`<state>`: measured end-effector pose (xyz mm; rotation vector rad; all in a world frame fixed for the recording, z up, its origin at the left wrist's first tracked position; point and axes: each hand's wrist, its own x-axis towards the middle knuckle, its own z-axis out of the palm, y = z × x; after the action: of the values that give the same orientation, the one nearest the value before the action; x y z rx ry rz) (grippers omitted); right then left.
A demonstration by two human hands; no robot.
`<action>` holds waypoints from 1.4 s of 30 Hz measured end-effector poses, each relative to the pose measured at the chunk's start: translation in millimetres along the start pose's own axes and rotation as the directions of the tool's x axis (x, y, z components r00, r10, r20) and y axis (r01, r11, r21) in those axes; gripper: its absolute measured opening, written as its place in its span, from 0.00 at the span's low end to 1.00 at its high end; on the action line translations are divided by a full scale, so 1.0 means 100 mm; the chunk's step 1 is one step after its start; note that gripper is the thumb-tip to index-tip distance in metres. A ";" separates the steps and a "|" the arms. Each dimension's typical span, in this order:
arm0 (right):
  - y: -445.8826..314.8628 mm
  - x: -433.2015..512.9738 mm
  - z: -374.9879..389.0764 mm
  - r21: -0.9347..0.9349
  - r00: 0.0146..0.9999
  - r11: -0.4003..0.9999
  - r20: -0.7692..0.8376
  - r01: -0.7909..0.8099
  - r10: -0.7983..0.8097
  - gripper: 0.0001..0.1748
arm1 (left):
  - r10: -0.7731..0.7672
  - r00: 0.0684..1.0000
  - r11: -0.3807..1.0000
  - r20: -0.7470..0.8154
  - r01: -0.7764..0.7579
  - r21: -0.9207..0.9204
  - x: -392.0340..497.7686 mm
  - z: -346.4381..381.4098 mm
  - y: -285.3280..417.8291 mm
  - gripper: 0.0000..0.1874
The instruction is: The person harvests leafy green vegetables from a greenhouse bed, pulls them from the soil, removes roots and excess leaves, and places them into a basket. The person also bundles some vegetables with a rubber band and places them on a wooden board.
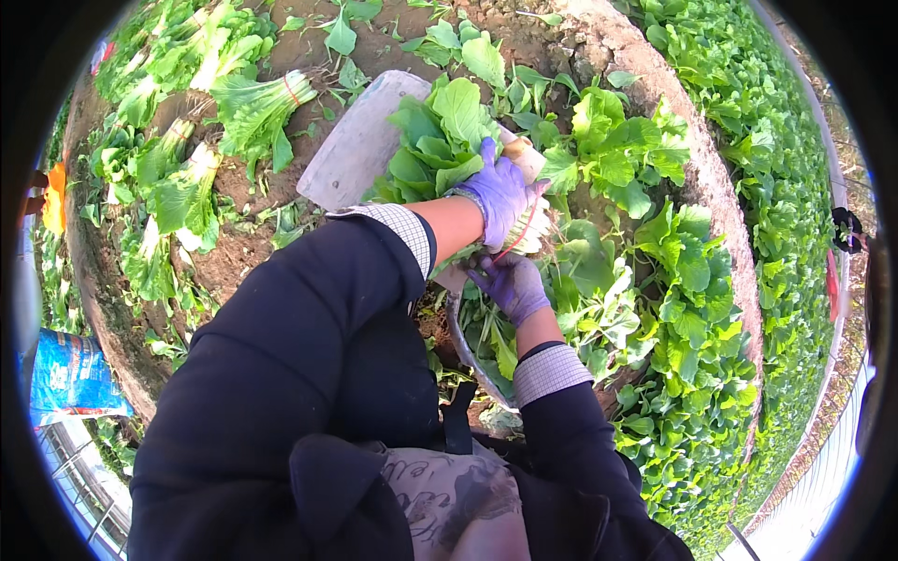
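A bunch of leafy greens lies over a pale, worn board, its white stems pointing right. My left hand, in a purple glove, presses over the bunch where leaves meet stems, fingers spread. Below the stems, my right hand, in a soiled purple glove, pinches a red band that crosses the stems. Beside the right hand, a curved-rim container holds loose leaves, partly hidden by my arm. A tied bunch with a red band lies on the soil at upper left.
More harvested bunches lie on the soil at left. Loose greens are heaped right of my hands, and a dense leafy bed runs beyond a soil ridge. A blue printed bag is at the far left.
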<state>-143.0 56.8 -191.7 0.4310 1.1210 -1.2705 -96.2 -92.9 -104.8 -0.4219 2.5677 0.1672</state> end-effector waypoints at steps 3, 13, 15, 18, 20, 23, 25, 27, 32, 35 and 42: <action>0.01 -0.23 -0.05 -0.024 0.996 0.997 -0.045 0.073 -0.074 0.14 | -0.018 0.990 0.998 -0.140 0.026 0.054 0.06 0.14 0.01 0.63; -0.46 -0.70 0.42 -0.369 0.837 0.770 0.044 0.521 -0.546 0.16 | 0.100 0.994 0.989 -0.046 -0.094 0.112 0.14 0.21 0.15 0.39; -0.73 -0.64 0.53 -0.212 0.815 0.797 -0.008 0.565 -0.580 0.11 | 0.221 0.975 0.957 0.010 -0.218 0.191 0.09 0.11 0.20 0.29; -1.01 -0.08 0.46 -0.223 0.886 0.877 -0.096 0.425 -0.454 0.12 | 0.172 0.976 0.980 -0.132 -0.157 0.122 0.07 0.24 0.19 0.37; -1.11 0.20 0.44 -0.318 0.919 0.894 -0.135 0.314 -0.371 0.15 | 0.187 0.969 0.979 -0.161 -0.169 0.116 -0.03 0.15 0.12 0.42; -0.97 0.59 0.30 -0.625 0.930 0.726 -0.001 0.286 -0.367 0.19 | 0.190 0.974 0.978 -0.121 -0.178 0.106 -0.06 0.12 0.07 0.43; -1.17 0.79 -0.05 -0.958 0.856 0.171 0.115 0.229 -0.504 0.19 | 0.208 0.974 0.973 -0.093 -0.196 0.125 0.00 0.08 0.14 0.45; -1.12 0.63 0.12 -0.977 0.806 -0.214 0.145 0.023 -0.574 0.19 | 0.193 0.980 0.975 -0.052 -0.186 0.119 -0.02 0.12 0.09 0.45; -1.14 0.03 0.68 -0.958 0.634 -0.148 0.275 0.247 -0.723 0.20 | 0.175 0.985 0.981 -0.005 -0.174 0.081 -0.06 0.10 0.05 0.51; -1.35 0.06 0.98 -0.728 0.440 -0.133 0.538 0.672 -0.719 0.28 | 0.207 0.978 0.976 0.003 -0.207 0.061 0.04 0.03 0.14 0.52; -1.40 0.26 1.25 -0.777 0.499 -0.068 0.465 0.625 -0.731 0.18 | 0.262 0.938 0.958 -0.226 -0.225 0.177 -0.05 0.23 0.11 0.54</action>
<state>-219.3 -98.6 -115.7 -1.1841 2.0806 -1.1697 -84.8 -76.5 -121.2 -0.0677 2.8504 0.0093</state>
